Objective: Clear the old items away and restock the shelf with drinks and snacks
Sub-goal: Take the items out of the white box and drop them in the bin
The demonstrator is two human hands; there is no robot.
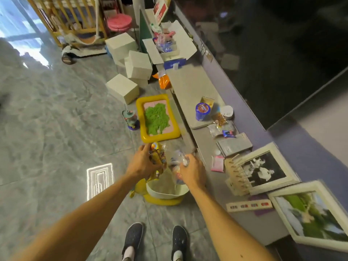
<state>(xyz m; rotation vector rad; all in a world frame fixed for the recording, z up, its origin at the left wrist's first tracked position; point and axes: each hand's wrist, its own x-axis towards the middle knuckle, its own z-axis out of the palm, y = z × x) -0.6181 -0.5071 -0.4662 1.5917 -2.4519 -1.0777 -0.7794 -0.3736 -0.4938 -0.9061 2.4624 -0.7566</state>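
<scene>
Likely clearing: left hand [143, 163] grips a yellow packet [157, 157], right hand [192, 169] grips a clear packet [178, 159], both over the bin [165, 194]. Next, they should release.

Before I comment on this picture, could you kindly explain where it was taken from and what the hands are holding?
No machine here: one wide-angle camera worn on a person's head looks down past their own bare arms. The left hand grips a yellow snack packet; the right hand grips a clear plastic packet. Both hang above a white container on the floor. Along the right runs a low grey shelf bearing a blue tub, small wrapped snacks and two framed pictures. A yellow tray of green material lies on the floor.
</scene>
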